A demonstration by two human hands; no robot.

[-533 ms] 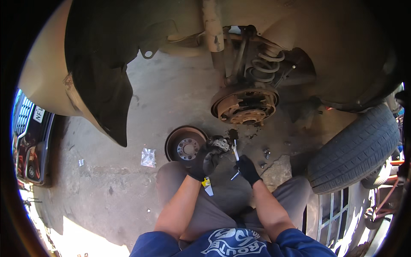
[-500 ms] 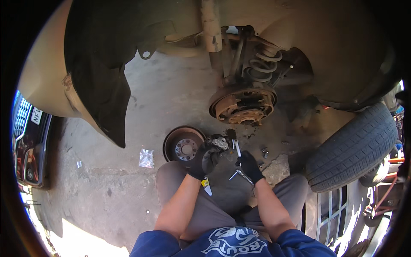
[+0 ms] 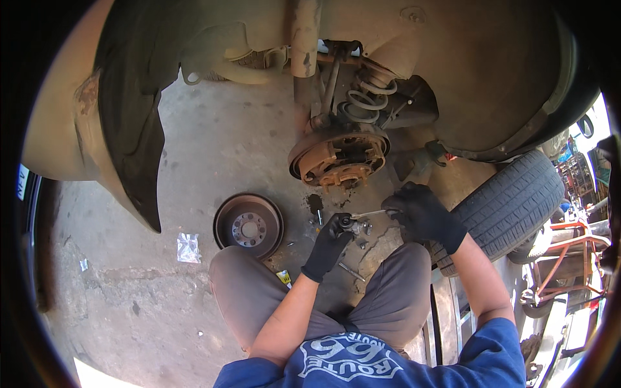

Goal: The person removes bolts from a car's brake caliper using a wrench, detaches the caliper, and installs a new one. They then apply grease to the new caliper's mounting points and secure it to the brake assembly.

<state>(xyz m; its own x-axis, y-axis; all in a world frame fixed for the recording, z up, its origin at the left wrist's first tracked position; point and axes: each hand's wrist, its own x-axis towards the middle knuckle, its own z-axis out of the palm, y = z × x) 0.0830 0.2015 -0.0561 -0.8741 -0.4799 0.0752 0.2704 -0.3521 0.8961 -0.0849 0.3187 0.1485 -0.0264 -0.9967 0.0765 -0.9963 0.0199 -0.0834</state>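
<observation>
My left hand [image 3: 330, 249], in a black glove, is closed round a small metal part [image 3: 351, 224] with a dark round end, held low over the floor between my knees. Black-gloved too, my right hand [image 3: 422, 216] grips the end of a wrench [image 3: 371, 213]. The wrench lies almost level, and its far end meets the metal part; how it sits there is too small to tell. Beyond both hands is the rusty brake assembly [image 3: 339, 161] with its shoes and hub exposed. A brake drum [image 3: 220, 223] lies on the floor left of my left hand.
A wheel's tyre [image 3: 508, 210] leans at the right. On the floor are a slim metal tool [image 3: 351, 271], a bolt [image 3: 320, 217], a clear plastic bag [image 3: 188, 248] and a yellow-and-white packet [image 3: 284, 277]. A coil spring [image 3: 365, 103] and the fender edge [image 3: 145, 194] hang above.
My right hand has moved right and up, turning the wrench from upright to nearly level against the part. My left hand has brought the part rightward. The view has shifted rightward.
</observation>
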